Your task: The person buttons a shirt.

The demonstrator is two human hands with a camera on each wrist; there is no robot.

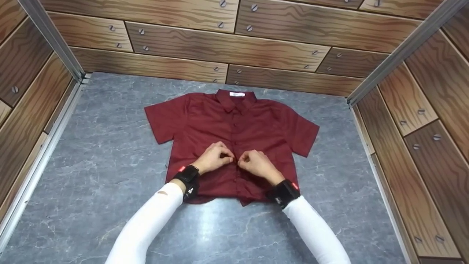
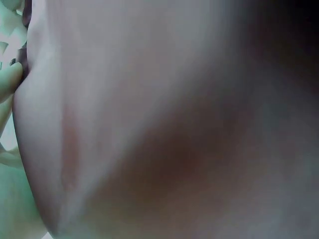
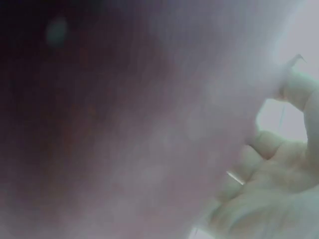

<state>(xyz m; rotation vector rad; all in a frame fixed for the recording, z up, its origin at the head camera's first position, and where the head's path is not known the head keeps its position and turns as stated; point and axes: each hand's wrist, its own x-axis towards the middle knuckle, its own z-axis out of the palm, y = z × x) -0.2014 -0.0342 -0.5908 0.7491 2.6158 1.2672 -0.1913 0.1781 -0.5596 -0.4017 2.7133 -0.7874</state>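
Observation:
A dark red short-sleeved button shirt (image 1: 209,121) lies flat, front up, its collar pointing away from me. Its button placket runs down the middle. My left hand (image 1: 216,157) pinches the placket from the left between thumb and index finger. Close beside it on the right, my right hand (image 1: 256,163) pinches the same placket at about the same height. A button at the fingertips is too small to make out. Blurred shirt cloth fills most of both wrist views; the right wrist view also shows part of the right hand (image 3: 284,169) at the edge.
The shirt lies on a grey marbled tabletop (image 1: 102,146). Wood-patterned panels (image 1: 183,40) wall in the back and both sides, with metal rails (image 1: 47,40) at the corners. A white label (image 1: 237,94) sits inside the collar. Both wrists wear black straps (image 1: 188,178).

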